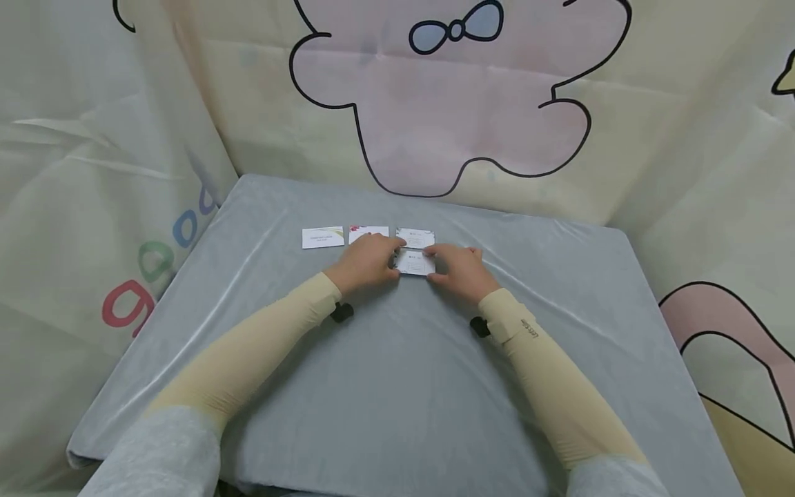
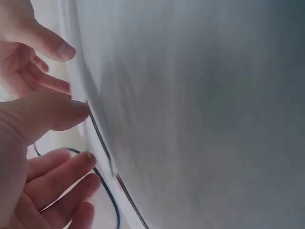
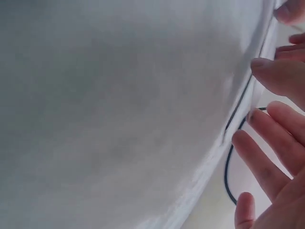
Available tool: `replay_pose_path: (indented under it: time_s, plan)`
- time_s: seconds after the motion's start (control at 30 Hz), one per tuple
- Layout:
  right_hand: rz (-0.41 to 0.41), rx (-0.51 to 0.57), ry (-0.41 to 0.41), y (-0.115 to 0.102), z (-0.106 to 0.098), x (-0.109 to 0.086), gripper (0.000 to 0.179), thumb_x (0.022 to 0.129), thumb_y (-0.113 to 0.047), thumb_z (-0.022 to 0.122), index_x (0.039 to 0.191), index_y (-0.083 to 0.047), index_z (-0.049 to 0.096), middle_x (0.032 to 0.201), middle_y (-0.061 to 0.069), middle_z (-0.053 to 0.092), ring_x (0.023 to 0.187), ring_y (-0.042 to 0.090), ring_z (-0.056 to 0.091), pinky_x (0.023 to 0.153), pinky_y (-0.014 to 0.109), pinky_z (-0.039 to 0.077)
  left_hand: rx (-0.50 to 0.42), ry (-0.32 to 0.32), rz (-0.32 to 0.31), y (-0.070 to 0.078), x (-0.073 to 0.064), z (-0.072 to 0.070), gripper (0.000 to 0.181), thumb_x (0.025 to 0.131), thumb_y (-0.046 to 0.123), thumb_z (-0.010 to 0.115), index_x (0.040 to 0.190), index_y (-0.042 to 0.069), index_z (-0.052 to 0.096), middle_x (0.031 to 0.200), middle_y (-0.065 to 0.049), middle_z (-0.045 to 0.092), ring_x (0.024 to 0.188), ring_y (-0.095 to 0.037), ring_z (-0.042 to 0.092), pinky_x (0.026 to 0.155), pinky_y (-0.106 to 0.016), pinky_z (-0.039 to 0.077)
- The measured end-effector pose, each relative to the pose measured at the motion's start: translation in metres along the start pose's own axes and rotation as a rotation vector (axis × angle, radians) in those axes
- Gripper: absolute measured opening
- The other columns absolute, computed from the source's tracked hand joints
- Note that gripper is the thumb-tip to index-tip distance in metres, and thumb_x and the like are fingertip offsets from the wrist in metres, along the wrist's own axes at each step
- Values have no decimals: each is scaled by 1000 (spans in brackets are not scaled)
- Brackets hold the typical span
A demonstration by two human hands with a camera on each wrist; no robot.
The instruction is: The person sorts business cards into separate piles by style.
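Both hands are at one white business card [image 1: 415,262], printed with small grey text, lying just below another such card [image 1: 415,238]. My left hand [image 1: 366,261] holds its left side, thumb at the near corner and index finger by the far corner. On the opposite side my right hand [image 1: 461,269] holds the card between thumb and index finger. In the left wrist view, the left thumb [image 2: 62,112] sits low along the line of cards, other fingers loosely bent. A card with a red floral corner [image 1: 368,230] is partly hidden behind the left hand.
A white card with a yellowish corner [image 1: 322,237] lies at the left end of the row. Grey cloth [image 1: 385,386] covers the table. A printed curtain [image 1: 472,124] hangs behind its far edge and along both sides.
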State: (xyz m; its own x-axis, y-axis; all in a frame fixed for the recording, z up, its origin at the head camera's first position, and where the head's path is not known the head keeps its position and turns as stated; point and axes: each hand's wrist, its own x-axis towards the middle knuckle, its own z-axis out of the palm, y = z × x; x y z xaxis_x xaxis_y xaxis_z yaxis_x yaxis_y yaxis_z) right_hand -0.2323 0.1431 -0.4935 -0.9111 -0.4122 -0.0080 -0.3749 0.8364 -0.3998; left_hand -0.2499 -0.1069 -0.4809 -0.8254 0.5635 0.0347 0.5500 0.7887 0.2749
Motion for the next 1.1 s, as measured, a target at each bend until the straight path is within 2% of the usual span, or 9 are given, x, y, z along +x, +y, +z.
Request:
replay_pose_path:
  time_s: [0.23, 0.3, 0.4, 0.57, 0.7, 0.83, 1.1]
  plan:
    - [75, -8, 6, 12, -9, 26, 56, 99, -25, 80, 151, -17, 62, 158, 10, 61, 148, 34, 55, 110, 65, 32, -44, 0, -46, -6, 27, -1, 58, 95, 24, 77, 150, 12, 61, 126, -5, 75, 108, -23, 66, 100, -45, 54]
    - [88, 13, 13, 15, -11, 29, 55, 99, -23, 80, 150, -16, 62, 157, 11, 62, 147, 35, 56, 110, 65, 33, -45, -4, -51, -6, 34, 0, 58, 96, 25, 77, 151, 13, 61, 131, -6, 74, 114, -23, 67, 103, -45, 54]
    - [100, 31, 5, 18, -12, 30, 56, 99, -20, 80, 151, -13, 61, 155, 12, 63, 143, 35, 59, 116, 64, 36, -40, -24, -49, -6, 41, 2, 58, 98, 27, 77, 152, 14, 60, 137, -6, 73, 122, -24, 67, 107, -45, 54]
    - [99, 65, -19, 21, -12, 29, 58, 97, -15, 80, 152, -8, 60, 152, 15, 64, 137, 36, 62, 119, 55, 46, -51, -49, -54, -4, 47, 5, 57, 99, 27, 77, 152, 14, 60, 136, -5, 73, 120, -24, 67, 105, -45, 56]
    - [106, 72, -25, 22, -13, 33, 63, 97, -15, 80, 155, -8, 57, 154, 16, 61, 137, 35, 61, 117, 53, 49, -57, -47, -57, -3, 50, 4, 56, 100, 25, 76, 152, 13, 60, 134, -6, 73, 119, -25, 68, 102, -47, 57]
    - [119, 63, -43, 24, -12, 37, 65, 98, -17, 80, 157, -8, 54, 156, 16, 59, 137, 34, 61, 117, 53, 48, -58, -68, -52, -4, 55, 5, 59, 101, 25, 75, 155, 11, 57, 141, -8, 71, 128, -27, 67, 106, -49, 56]
    - [122, 78, -62, 29, -5, 35, 58, 99, -15, 77, 153, -4, 58, 153, 17, 63, 143, 36, 58, 122, 54, 44, -41, -120, -47, -5, 59, 16, 61, 103, 29, 74, 157, 10, 55, 153, -9, 64, 142, -28, 60, 121, -51, 46]
